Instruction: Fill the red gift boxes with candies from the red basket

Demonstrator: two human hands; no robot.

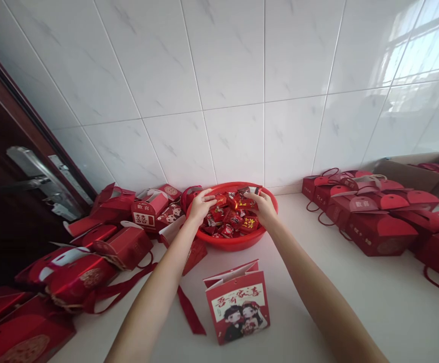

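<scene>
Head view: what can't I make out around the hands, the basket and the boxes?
All in the head view:
Floor of the red plastic basket: covered by wrapped sweets.
How firmly the left hand and right hand grip: fingers overlap the sweets.
Inside bottom of the paper gift bag: behind its front panel.
Wrappers' fine print: too small.
Cardboard box: cut off by the right edge.

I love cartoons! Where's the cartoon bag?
In the head view, the cartoon bag stands low, just right of centre, between the forearms, nearer than the red basket.
</scene>
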